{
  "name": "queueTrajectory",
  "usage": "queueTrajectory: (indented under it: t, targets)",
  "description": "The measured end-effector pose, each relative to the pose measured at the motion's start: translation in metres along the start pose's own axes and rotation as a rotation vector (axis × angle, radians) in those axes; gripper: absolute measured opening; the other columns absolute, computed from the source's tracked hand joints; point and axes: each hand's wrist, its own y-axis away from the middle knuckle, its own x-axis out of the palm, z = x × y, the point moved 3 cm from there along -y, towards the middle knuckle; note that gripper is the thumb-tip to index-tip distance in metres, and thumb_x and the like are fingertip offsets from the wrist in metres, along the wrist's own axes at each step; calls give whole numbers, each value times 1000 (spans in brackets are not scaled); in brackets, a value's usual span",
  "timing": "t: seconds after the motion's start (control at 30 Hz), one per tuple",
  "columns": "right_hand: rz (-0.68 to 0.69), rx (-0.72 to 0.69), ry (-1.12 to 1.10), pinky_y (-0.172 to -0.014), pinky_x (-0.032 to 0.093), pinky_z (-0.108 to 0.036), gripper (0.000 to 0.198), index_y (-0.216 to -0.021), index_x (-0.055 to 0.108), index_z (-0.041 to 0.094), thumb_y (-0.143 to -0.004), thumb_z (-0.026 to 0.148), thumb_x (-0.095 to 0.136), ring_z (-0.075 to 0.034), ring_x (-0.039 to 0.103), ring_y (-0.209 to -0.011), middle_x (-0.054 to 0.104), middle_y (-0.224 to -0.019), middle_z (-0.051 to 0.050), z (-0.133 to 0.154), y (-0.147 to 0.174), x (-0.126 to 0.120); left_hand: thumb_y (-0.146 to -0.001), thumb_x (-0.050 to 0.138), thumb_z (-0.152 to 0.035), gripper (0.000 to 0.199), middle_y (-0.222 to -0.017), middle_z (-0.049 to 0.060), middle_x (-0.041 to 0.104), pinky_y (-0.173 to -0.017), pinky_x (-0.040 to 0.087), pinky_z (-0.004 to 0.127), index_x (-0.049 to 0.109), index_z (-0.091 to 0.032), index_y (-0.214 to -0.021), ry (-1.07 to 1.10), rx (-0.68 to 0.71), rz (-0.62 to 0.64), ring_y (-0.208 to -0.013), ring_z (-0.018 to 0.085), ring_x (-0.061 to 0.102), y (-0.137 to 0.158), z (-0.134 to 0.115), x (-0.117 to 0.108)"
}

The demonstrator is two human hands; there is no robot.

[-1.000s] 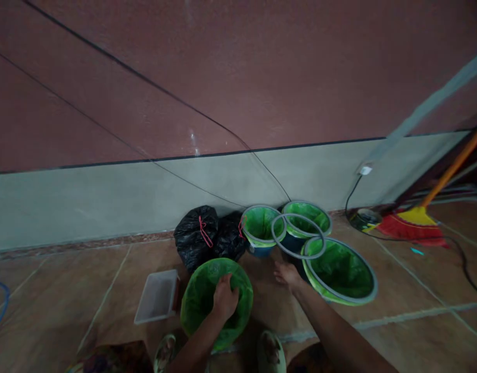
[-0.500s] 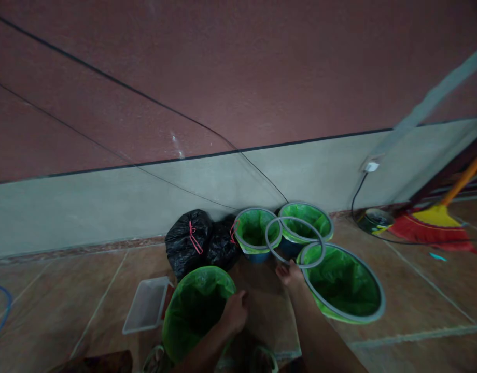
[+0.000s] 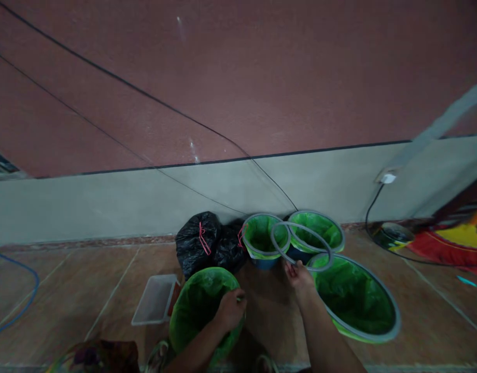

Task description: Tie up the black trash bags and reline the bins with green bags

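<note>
My right hand grips the near edge of a thin grey ring, holding it tilted in the air over the lined bins. Fingers of my left hand are closed on the right edge of a green bin liner. That liner covers the nearest bin, which stands in front of me without a grey ring on its rim. Three other bins with green liners and grey rims are close by: a small one, another against the wall and a larger one at the right.
Black tied garbage bags lean by the wall. A clear plastic tray lies on the tiled floor at left. A blue hose, a black cable, a can and a red-yellow broom are around.
The view has shifted left, so the scene sits further right. My right hand still holds the grey ring over the bins, and my left hand stays at the liner's edge.
</note>
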Motion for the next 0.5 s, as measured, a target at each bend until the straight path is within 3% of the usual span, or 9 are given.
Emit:
queueTrajectory:
  t: [0.17,0.3,0.4,0.5]
  targets:
    - [142,-11,29,-61,54,-21,21,-76,54,21,-96,16,51,-8,64,-56,65,-61,5,0,42,15,-81,56,-28,24,-100,10,77,-93,50,35,74,-17,-92,243,3,-102,-98,28,69,7,2,-20]
    - [331,-13,152,-58,55,-22,17,-76,59,22,-92,16,56,-11,65,-59,68,-66,3,-21,88,23,-87,57,-43,30,-97,11,74,-79,53,36,68,-16,-94,636,-212,-214,-82,23,69,24,16,-52]
    - [476,4,333,-57,55,-23,14,-76,61,21,-90,17,59,-12,65,-59,70,-68,0,-44,118,22,-94,51,-52,41,-106,13,73,-78,53,32,62,-15,-106,973,-340,-301,-86,20,70,44,35,-86]
    - [600,79,518,-56,55,-23,9,-78,63,18,-86,19,66,-13,65,-59,70,-69,-3,-66,139,13,-99,40,-52,43,-102,11,73,-75,53,28,61,-15,-104,1191,-416,-349,-85,18,70,65,57,-120]
